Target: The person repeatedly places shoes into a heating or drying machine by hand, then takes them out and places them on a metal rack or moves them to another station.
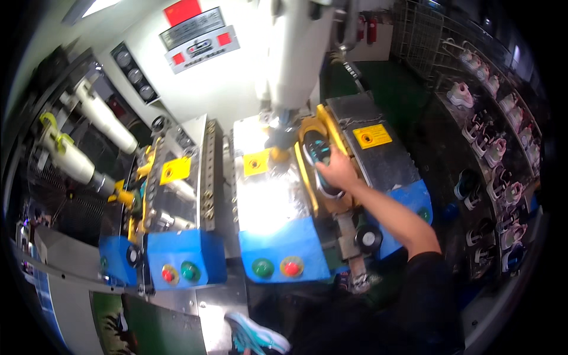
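A dark shoe with teal marks and a pale sole (pixel 315 149) sits in the yellow-sided cradle (pixel 305 177) of the press. My right hand (pixel 339 171) reaches over it from the right, with its fingers closed on the upper. At the lower edge, a teal and white shoe (pixel 255 335) is tilted on its side. Only a sliver of my left hand (pixel 246 351) shows beneath this shoe, which it appears to hold; most of its fingers are hidden.
White press cylinders (pixel 296 59) hang above the cradle. Blue panels carry green (pixel 262 267) and red (pixel 291 267) buttons. Another pressing station (pixel 177 195) stands at left. A rack (pixel 494 154) of several shoes lines the right side.
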A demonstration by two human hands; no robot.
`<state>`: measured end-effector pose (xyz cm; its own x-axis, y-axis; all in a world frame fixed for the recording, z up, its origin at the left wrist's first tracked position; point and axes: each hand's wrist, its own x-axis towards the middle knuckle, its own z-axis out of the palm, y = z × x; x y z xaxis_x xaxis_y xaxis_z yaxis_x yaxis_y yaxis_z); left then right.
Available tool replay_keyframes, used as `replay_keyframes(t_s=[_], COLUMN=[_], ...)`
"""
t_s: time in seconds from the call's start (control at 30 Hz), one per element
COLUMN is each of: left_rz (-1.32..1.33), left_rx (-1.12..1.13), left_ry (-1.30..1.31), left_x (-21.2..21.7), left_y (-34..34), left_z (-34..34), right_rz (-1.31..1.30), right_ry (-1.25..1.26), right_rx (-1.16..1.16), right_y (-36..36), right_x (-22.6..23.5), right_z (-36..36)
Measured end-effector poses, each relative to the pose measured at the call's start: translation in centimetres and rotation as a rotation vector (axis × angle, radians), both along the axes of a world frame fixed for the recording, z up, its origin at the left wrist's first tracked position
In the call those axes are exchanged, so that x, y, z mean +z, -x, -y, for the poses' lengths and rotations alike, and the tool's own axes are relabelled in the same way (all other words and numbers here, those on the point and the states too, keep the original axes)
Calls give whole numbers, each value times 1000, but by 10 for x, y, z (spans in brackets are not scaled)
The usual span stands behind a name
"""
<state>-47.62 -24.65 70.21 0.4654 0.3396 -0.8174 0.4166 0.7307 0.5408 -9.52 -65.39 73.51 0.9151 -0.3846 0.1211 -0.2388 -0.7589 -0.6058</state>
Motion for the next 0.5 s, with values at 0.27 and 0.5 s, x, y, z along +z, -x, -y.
replay_keyframes(t_s=[0.27, 0.5], left_rz=[-85, -10], left_rx=[-141, -123], left_ry=[-92, -173], left_x=[-52, -27], left_y=[-7, -13], left_z=[-51, -50], right_rz=[481, 354], right_ry=[-7, 160], right_rx=[668, 895], right_y=[109, 102], right_x=[39, -20], right_z=[-185, -242])
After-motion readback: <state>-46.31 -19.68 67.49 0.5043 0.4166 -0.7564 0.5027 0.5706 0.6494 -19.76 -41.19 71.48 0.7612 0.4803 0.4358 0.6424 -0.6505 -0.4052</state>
